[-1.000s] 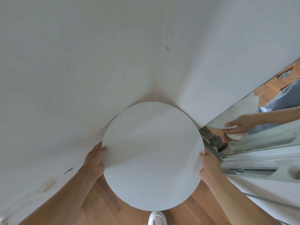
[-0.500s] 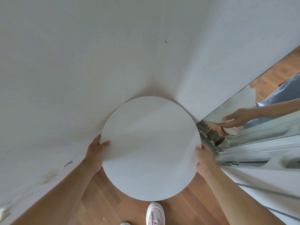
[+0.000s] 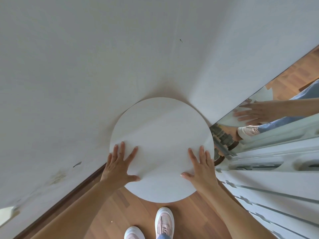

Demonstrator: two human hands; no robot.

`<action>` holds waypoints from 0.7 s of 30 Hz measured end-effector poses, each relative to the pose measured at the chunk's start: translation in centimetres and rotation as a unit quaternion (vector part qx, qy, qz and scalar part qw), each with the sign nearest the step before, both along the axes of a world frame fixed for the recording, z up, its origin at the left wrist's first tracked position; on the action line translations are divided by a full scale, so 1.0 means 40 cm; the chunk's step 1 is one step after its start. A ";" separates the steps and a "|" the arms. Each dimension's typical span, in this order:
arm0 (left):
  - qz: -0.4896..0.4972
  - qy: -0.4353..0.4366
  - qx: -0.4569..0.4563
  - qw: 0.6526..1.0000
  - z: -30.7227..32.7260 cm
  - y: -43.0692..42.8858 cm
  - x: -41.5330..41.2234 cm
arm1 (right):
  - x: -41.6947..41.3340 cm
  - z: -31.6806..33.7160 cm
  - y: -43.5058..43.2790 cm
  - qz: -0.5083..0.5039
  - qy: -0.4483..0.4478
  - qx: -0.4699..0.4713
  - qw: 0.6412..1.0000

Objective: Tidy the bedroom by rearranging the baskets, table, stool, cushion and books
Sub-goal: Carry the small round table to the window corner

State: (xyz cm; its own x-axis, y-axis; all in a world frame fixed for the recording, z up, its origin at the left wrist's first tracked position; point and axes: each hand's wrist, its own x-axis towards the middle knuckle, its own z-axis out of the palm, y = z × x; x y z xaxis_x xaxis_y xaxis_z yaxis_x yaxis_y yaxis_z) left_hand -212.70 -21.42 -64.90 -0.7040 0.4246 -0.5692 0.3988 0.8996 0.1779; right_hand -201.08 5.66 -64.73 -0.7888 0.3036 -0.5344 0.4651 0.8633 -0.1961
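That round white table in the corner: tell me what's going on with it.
A person stands over the round white table, which sits tucked into the corner where two white walls meet, beside a mirror. The left hand and the right hand both lie flat, fingers spread, on the near part of the top; neither grips the rim. The person's shoes are on the wood floor just in front. Nothing else lies on the tabletop.

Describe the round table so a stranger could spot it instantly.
Find the corner where the two white walls meet, left of the mirror. The table stands there on the wood floor, both hands flat on it. Its plain white round top is the only disc here.
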 end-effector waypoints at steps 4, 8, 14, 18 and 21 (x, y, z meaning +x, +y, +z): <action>-0.008 0.001 -0.010 1.000 0.001 0.001 0.000 | 0.007 -0.006 0.001 -0.005 0.012 -0.004 1.000; -0.005 -0.001 -0.007 1.000 0.001 0.001 0.002 | 0.005 -0.002 0.003 0.004 0.004 0.001 1.000; -0.009 -0.009 -0.019 1.000 0.007 0.005 0.000 | 0.002 0.001 0.000 -0.003 -0.001 -0.007 1.000; -0.009 -0.022 -0.039 0.999 0.033 0.011 -0.004 | -0.010 0.032 0.004 -0.010 -0.035 -0.027 0.999; 0.014 -0.034 -0.015 0.999 0.080 0.024 -0.006 | -0.031 0.087 0.001 -0.038 -0.034 -0.064 0.997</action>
